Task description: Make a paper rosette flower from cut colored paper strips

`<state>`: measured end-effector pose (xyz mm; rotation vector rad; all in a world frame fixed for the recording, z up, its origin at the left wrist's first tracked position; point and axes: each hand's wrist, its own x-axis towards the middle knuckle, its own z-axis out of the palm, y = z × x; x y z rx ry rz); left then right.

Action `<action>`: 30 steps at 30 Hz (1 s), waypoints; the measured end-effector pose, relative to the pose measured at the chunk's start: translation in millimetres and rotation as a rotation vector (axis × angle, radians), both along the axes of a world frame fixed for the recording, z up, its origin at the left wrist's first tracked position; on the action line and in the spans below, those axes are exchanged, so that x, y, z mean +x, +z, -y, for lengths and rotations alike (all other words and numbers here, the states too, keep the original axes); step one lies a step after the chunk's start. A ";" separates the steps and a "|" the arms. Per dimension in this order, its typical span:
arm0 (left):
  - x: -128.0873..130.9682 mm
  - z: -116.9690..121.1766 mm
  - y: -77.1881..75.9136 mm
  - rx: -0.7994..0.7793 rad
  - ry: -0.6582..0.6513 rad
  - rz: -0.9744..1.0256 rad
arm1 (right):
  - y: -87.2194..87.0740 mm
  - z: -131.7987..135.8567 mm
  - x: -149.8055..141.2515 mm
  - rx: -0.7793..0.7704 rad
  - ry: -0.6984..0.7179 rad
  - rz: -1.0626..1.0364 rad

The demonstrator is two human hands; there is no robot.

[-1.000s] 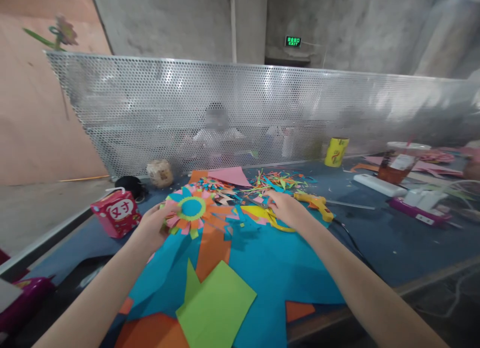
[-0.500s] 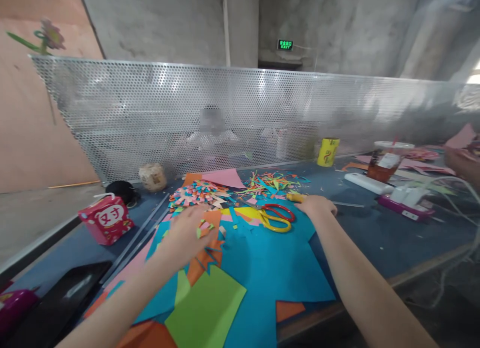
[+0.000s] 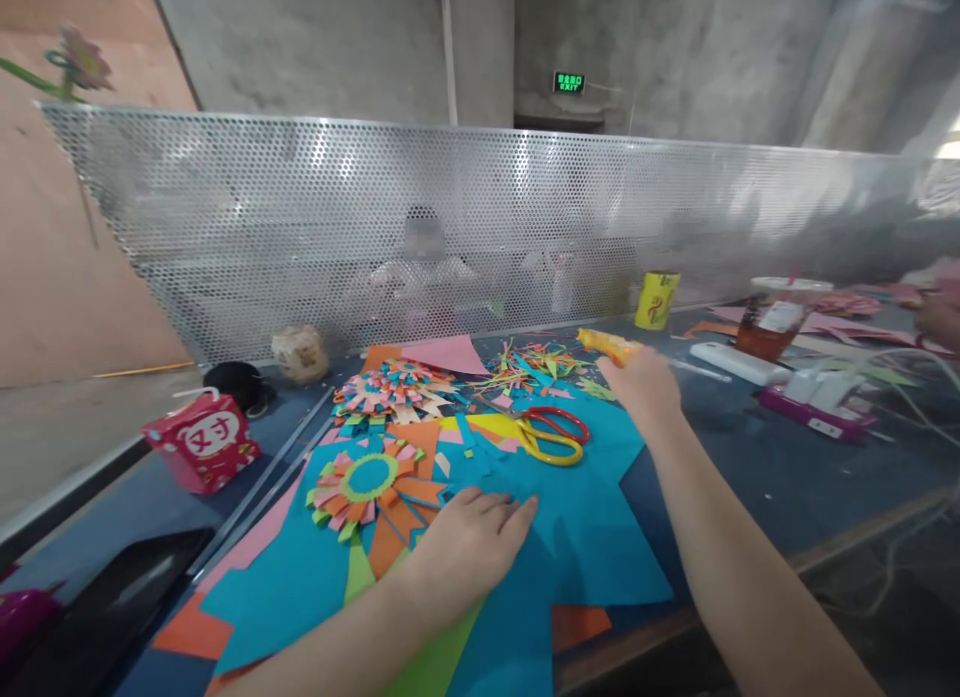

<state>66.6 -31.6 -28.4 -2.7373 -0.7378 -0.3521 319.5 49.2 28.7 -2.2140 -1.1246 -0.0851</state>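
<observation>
Right hand is wrapped round a yellow plastic glue gun, pointing left. I'd steady that wrist and keep the tip clear of skin. Left hand is loosely bent over flat blue sheets, can't tell if it's pinching anything. The round, fringed multicolour paper-like flower lies just left of it, apart.

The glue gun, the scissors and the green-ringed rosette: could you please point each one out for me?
Glue gun point(image 3: 609, 345): head view, on its yellow barrel.
Scissors point(image 3: 527, 435): head view, on the yellow handle.
Green-ringed rosette point(image 3: 367, 497): head view, on the green ring.
</observation>
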 end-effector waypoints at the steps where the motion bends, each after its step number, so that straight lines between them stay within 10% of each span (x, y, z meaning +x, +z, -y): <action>1: -0.6 0.2 -1.6 0.022 -0.012 0.003 | 2.1 1.5 -5.5 0.042 0.014 0.016; 11: 1.0 2.0 5.1 -0.022 0.041 -0.013 | -5.3 5.9 -39.2 0.430 0.307 0.177; 19: -16.9 -52.5 41.0 -0.242 0.532 0.153 | -4.8 7.1 -45.0 0.457 0.356 0.163; 30: -10.1 -83.3 28.0 -0.414 0.485 0.239 | -9.9 4.7 -50.3 0.443 0.393 0.213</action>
